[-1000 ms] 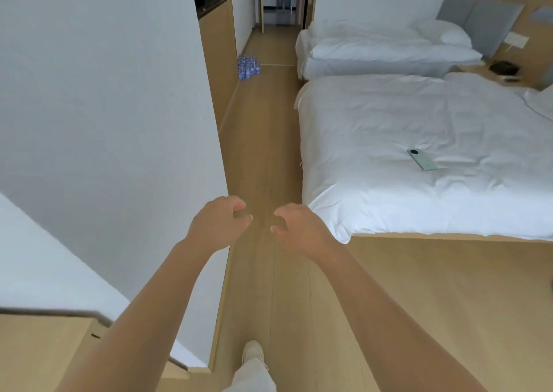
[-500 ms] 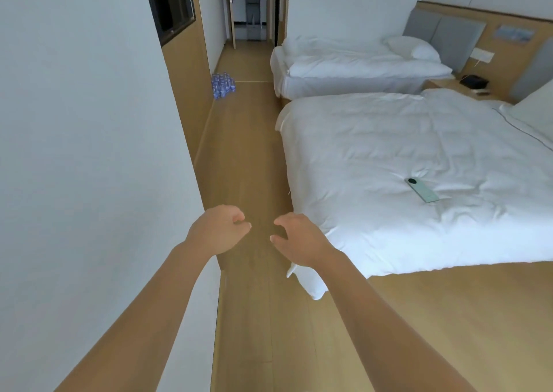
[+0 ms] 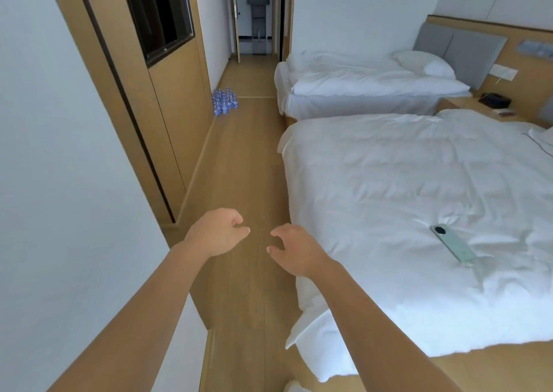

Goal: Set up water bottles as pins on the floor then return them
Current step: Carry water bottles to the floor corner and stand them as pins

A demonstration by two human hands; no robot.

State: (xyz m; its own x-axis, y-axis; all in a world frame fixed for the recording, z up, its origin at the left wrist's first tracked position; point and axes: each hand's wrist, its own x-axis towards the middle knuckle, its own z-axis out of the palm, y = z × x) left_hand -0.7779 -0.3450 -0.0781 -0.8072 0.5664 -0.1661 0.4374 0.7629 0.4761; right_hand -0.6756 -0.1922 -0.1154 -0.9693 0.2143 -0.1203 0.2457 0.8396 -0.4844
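Note:
Several small water bottles with blue labels [image 3: 223, 101] stand upright in a tight cluster on the wooden floor, far down the aisle against the left wall panel. Both of my arms reach forward over the floor, well short of the bottles. My left hand [image 3: 217, 232] has loosely curled fingers and holds nothing. A little to its right, my right hand [image 3: 294, 247] is also loosely curled and empty. A narrow gap of floor shows between the two hands.
A white wall [image 3: 68, 182] and wood panelling [image 3: 176, 98] line the aisle's left side. Two white beds [image 3: 404, 188] [image 3: 359, 89] fill the right; a green phone [image 3: 453, 242] lies on the nearer one. An open doorway [image 3: 257, 26] is at the far end.
The view has moved forward along the aisle, so the bottles look nearer and larger. Both hands stay out in front, empty and loosely curled.

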